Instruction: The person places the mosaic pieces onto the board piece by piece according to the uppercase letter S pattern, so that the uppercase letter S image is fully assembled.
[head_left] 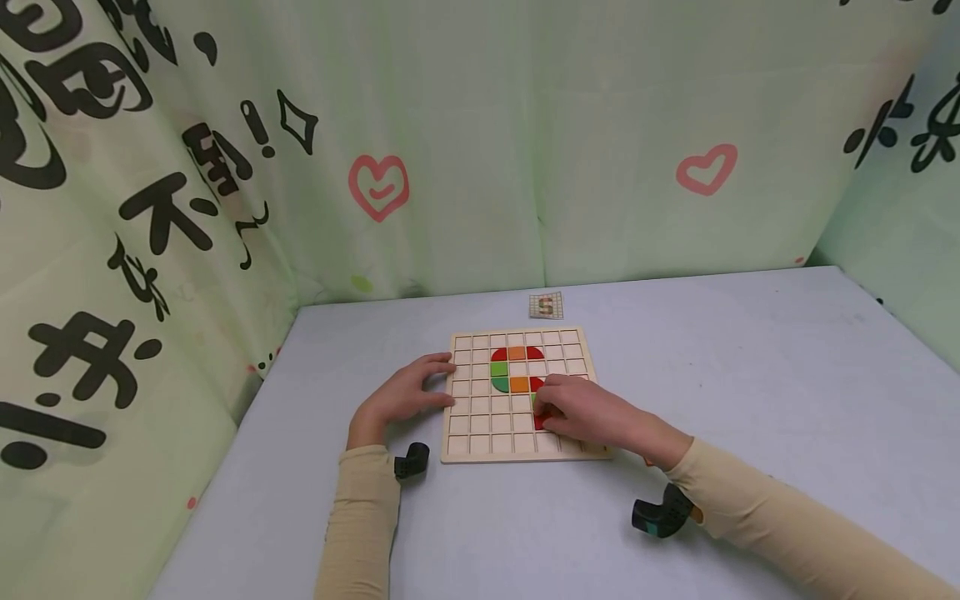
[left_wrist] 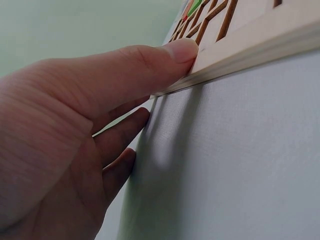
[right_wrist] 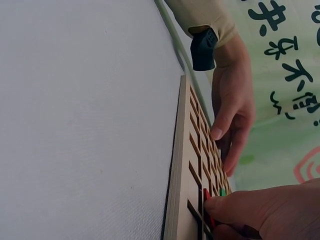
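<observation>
A wooden grid board (head_left: 480, 423) lies on the table. Coloured tiles sit in its cells: an orange tile (head_left: 517, 353) between two rounded red ones, a light green tile (head_left: 498, 367), a rounded dark green tile (head_left: 500, 384) and another orange tile (head_left: 519, 384). My left hand (head_left: 407, 390) rests at the board's left edge, thumb and fingers extended; the thumb (left_wrist: 177, 52) touches the rim. Over the lower right cells, my right hand (head_left: 588, 408) pinches a red tile (right_wrist: 206, 194) at the grid. Its fingers partly hide a green tile and a red one above.
Behind the board lies a small patterned card (head_left: 546, 306). A pale cloth covers the table (head_left: 750, 375). Light green curtains (head_left: 480, 150) with black characters and pink hearts hang behind and at both sides. Black wrist devices (head_left: 662, 512) sit below both hands.
</observation>
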